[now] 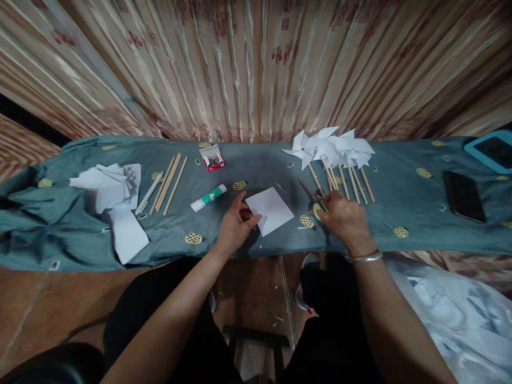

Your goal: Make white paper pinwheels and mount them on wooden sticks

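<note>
Between thumb and fingers, my left hand grips a white paper square by its left corner. Faint crease lines cross the square, which lies low over the cloth. My right hand is closed on a pair of scissors with pale green handles, the blades pointing away to the upper left. Just beyond that hand are finished paper pinwheels on wooden sticks. A glue stick with a green label lies left of the square.
On the left are a stack of white papers, a loose sheet and several wooden sticks. A small box of metal pins stands open at the back. A black phone and a blue-framed device lie right.
</note>
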{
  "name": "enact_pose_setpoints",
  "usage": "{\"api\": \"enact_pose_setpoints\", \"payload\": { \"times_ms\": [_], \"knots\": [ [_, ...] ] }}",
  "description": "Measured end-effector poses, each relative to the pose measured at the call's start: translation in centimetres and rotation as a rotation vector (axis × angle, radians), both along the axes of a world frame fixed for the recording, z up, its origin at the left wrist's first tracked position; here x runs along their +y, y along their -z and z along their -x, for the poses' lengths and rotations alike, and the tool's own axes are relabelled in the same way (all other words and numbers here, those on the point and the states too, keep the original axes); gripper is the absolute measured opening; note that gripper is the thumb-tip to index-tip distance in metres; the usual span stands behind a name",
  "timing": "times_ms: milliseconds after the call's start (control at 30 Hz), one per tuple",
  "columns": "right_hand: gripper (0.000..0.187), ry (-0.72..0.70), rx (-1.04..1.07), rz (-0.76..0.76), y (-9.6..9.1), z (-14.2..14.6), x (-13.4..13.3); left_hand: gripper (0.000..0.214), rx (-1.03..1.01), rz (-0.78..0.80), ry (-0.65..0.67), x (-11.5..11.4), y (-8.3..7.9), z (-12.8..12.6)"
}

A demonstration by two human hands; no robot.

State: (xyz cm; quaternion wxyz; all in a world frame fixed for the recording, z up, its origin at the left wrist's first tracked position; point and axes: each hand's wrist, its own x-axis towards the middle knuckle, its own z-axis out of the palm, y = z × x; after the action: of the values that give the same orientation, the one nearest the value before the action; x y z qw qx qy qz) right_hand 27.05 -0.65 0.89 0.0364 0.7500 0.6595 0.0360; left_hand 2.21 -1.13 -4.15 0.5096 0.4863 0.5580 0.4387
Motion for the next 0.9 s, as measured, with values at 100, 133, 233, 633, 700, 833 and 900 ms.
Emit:
{"api": "enact_pose_setpoints", "payload": {
  "times_ms": [100,133,233,633,700,833,900],
  "knots": [
    [0.033,-0.012,0.023,0.009,-0.1,0.2,-0.2,0.061,0.170,-0.112,-0.007,-0.2,-0.7,1.4],
    [0.030,-0.014,0.034,0.015,-0.1,0.2,-0.2,0.057,0.231,-0.157,-0.013,-0.1,-1.0,2.0],
    [0.027,-0.012,0.064,0.033,0.0,0.3,-0.2,0.045,0.441,-0.308,-0.103,0.1,-2.1,4.8],
    [0.024,-0.067,0.276,0.088,0.6,-1.6,0.8,0.026,0.903,-0.292,-0.216,1.4,-0.4,11.5],
    [0.022,-0.082,0.340,0.025,0.3,-1.9,0.7,0.023,0.811,-0.285,-0.232,1.3,-0.7,11.3],
    [0.030,-0.114,0.647,-0.257,0.0,-0.1,0.1,0.025,0.384,-0.244,-0.253,0.6,-1.8,9.1],
    [0.033,-0.148,1.012,-0.218,0.1,2.3,-0.4,0.027,0.120,-0.249,-0.225,-0.1,-2.6,7.2]
  ]
}}
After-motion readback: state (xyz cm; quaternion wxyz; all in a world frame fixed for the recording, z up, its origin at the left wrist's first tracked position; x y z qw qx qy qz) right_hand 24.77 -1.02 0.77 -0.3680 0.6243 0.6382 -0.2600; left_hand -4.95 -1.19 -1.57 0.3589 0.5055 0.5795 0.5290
